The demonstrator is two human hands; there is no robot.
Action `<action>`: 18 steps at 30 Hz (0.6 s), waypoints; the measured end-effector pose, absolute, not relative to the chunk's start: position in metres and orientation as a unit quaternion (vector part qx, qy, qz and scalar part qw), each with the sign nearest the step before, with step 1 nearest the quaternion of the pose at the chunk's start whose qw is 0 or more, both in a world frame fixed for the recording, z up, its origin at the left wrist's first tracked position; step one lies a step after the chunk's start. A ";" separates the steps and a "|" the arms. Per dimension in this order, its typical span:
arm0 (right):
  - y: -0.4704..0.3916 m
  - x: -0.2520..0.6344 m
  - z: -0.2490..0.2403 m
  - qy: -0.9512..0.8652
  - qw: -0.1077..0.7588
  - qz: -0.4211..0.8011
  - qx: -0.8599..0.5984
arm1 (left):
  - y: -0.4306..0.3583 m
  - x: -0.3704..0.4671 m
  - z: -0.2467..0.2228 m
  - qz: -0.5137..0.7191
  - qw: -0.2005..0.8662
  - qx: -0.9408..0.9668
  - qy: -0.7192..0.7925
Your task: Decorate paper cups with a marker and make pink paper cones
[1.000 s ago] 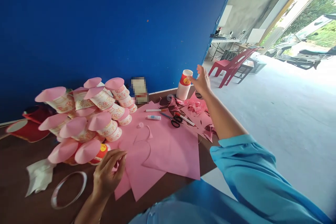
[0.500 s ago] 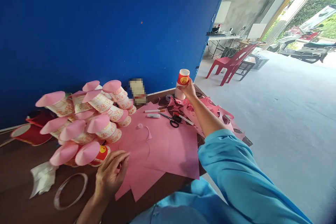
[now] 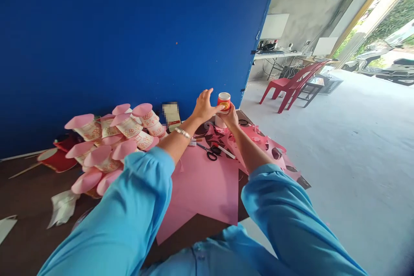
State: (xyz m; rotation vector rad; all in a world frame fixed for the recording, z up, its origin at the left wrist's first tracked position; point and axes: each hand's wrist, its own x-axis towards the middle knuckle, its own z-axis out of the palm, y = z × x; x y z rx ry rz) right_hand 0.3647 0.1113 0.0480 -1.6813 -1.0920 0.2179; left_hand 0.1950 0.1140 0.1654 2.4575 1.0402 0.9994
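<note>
A red paper cup (image 3: 224,100) with a yellow emblem stands upside down on a white cup (image 3: 221,121) at the back of the table. My right hand (image 3: 230,116) is wrapped round its lower right side. Beside it, my left hand (image 3: 206,108) has its fingers spread and raised, the thumb reaching the cup's front. Pink paper sheets (image 3: 207,185) lie in front, with black scissors (image 3: 211,155) and a red-and-white marker (image 3: 226,152) on them.
Cups topped with pink paper cones (image 3: 100,155) are piled at the left. Pink scraps (image 3: 258,138) spread along the right edge. A red container (image 3: 58,159) and white crumpled plastic (image 3: 64,207) lie farther left. A blue panel (image 3: 129,30) rises behind.
My left hand has moved from the near left of the table up to the red cup. My right hand remains at the cup. The camera view has shifted slightly.
</note>
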 end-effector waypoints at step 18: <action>0.106 0.374 0.063 -0.515 0.511 0.149 -0.672 | 0.151 0.244 0.164 0.325 0.177 0.837 0.404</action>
